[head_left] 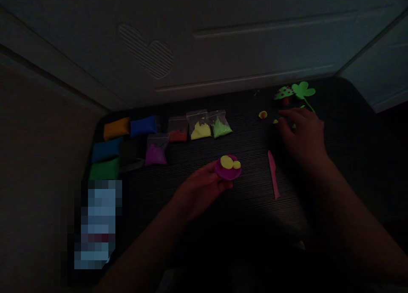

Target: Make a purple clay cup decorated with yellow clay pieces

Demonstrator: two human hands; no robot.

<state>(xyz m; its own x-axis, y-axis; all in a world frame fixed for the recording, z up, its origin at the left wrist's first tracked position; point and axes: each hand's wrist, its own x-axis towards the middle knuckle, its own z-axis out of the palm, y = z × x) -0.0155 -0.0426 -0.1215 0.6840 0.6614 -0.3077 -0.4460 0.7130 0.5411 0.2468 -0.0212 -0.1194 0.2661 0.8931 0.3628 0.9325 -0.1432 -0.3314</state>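
My left hand (204,189) is closed around a small purple clay piece (229,174), round and shallow like a dish. On top of it lie a larger yellow clay disc (226,161) and a smaller yellow disc (236,164), side by side. My right hand (302,133) is low over the right part of the dark table, thumb and index finger apart, with nothing visible held. A tiny yellow clay bit (276,121) lies by its thumb tip; another yellow bit (293,126) shows beside the palm. Left of that hand sits a small yellow piece with a reddish centre (262,115).
A pink plastic knife (273,174) lies between my hands. Behind my right hand are a green flower (303,90) and a spotted green-and-red mushroom shape (284,93). Bags of coloured clay (200,131) line the left; a blurred bright rectangle (98,225) is nearer. A pale panel (223,55) rises behind.
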